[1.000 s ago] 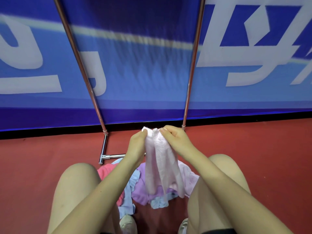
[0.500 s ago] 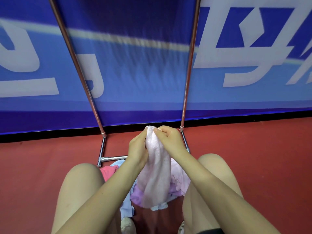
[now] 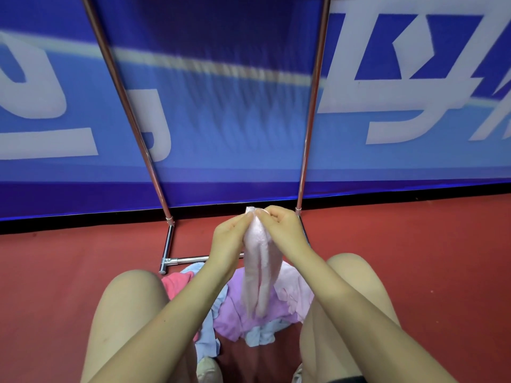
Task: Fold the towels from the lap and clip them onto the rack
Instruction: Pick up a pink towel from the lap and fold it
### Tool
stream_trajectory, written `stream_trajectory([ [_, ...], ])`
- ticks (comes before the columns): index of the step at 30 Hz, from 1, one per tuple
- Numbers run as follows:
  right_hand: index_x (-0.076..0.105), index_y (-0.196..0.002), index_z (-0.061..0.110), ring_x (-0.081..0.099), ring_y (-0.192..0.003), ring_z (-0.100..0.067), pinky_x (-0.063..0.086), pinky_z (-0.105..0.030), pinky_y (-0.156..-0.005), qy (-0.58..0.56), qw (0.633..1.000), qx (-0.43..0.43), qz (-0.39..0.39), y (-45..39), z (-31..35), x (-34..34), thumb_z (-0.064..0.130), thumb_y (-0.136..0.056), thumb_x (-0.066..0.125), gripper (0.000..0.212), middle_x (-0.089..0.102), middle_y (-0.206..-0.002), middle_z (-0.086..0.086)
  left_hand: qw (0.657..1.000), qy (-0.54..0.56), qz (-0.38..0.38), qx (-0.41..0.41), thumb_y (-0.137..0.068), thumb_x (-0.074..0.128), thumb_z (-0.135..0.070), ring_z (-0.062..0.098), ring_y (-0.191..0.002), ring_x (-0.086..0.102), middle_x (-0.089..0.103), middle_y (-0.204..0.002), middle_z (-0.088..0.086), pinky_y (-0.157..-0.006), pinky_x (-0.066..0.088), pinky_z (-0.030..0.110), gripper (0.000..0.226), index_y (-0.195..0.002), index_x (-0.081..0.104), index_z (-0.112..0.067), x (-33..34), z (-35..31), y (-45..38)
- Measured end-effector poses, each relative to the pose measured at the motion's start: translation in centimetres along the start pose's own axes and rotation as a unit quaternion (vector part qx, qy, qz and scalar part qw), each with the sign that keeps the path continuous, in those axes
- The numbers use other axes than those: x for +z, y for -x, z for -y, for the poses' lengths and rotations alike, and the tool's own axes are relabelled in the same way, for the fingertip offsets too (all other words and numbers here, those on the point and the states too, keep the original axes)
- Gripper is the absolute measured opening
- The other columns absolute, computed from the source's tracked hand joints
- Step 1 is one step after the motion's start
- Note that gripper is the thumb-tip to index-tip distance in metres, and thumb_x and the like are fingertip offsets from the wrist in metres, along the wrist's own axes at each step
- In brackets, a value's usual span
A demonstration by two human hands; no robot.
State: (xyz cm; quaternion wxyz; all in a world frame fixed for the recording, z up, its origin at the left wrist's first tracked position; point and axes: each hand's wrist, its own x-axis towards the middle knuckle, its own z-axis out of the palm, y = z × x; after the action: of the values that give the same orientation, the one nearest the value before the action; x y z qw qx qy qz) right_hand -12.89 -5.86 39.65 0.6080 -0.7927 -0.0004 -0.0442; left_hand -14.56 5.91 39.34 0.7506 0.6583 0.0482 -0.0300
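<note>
From the head camera, looking down: my left hand (image 3: 231, 237) and right hand (image 3: 284, 230) meet at the top edge of the pale pink towel (image 3: 258, 272), each pinching a corner so the two corners sit together and the cloth hangs doubled in a narrow strip over my lap. I hold it high so its own weight pulls the fold straight. Below it the remaining towels (image 3: 249, 308) lie heaped between my knees (purple, blue, a pink one by my left thigh), kept there within easy reach. The rack (image 3: 171, 244) stands just ahead on the red floor (image 3: 414, 244), its two poles rising out of view in front of the blue banner (image 3: 221, 120); I see no clips from here.
</note>
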Motion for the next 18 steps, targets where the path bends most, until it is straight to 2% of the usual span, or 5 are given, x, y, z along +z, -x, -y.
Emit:
stream_trajectory([
  [5, 0.048, -0.066, 0.001, 0.036, -0.063, -0.012, 0.028, -0.027, -0.056, -0.018, 0.994, -0.022, 0.108, 0.0, 0.0, -0.6, 0.023, -0.088, 0.058, 0.033, 0.040, -0.064, -0.004, 0.998, -0.044, -0.027, 0.024, -0.097, 0.049, -0.017, 0.001, -0.058, 0.051, 0.064, -0.074, -0.002, -0.052, 0.040, 0.013, 0.028, -0.092, 0.072, -0.002, -0.3, -0.5, -0.4],
  [8, 0.045, -0.061, 0.015, 0.034, -0.056, -0.006, 0.028, -0.019, -0.050, -0.017, 0.989, -0.022, 0.148, 0.3, -0.2, -0.9, 0.027, -0.081, 0.057, 0.027, 0.039, -0.059, 0.004, 0.996, -0.063, -0.029, 0.053, -0.099, 0.048, -0.020, -0.001, -0.055, 0.047, 0.059, -0.067, -0.007, -0.051, 0.038, 0.013, 0.030, -0.081, 0.067, -0.005, -0.6, -1.0, -0.5],
  [10, 0.048, -0.061, 0.016, 0.035, -0.055, -0.004, 0.029, -0.017, -0.050, -0.024, 0.982, -0.015, 0.188, 0.5, -0.5, -1.1, 0.028, -0.081, 0.059, 0.025, 0.040, -0.059, 0.007, 0.995, -0.058, -0.029, 0.070, -0.099, 0.049, -0.020, -0.001, -0.054, 0.044, 0.053, -0.060, -0.013, -0.051, 0.037, 0.015, 0.032, -0.069, 0.059, -0.013, -1.1, -1.2, -0.6],
  [13, 0.045, -0.064, 0.011, 0.028, -0.057, -0.007, 0.022, -0.021, -0.049, -0.007, 0.971, -0.002, 0.239, 1.0, -1.2, -1.6, 0.027, -0.082, 0.062, 0.029, 0.033, -0.062, 0.005, 0.995, -0.039, -0.055, 0.076, -0.098, 0.049, -0.017, 0.000, -0.060, 0.047, 0.055, -0.063, -0.013, -0.059, 0.040, 0.019, 0.032, -0.067, 0.058, -0.020, -1.9, -1.4, -0.9],
  [18, 0.034, -0.054, 0.022, 0.027, -0.047, -0.001, 0.022, -0.018, -0.046, 0.111, 0.945, 0.040, 0.305, 2.1, -3.2, -1.7, 0.022, -0.091, 0.061, 0.045, 0.031, -0.051, 0.015, 0.992, -0.015, -0.099, 0.077, -0.097, 0.047, -0.020, 0.005, -0.071, 0.050, 0.056, -0.070, -0.014, -0.073, 0.042, 0.027, 0.034, -0.066, 0.058, -0.025, -3.5, -1.9, -1.2],
])
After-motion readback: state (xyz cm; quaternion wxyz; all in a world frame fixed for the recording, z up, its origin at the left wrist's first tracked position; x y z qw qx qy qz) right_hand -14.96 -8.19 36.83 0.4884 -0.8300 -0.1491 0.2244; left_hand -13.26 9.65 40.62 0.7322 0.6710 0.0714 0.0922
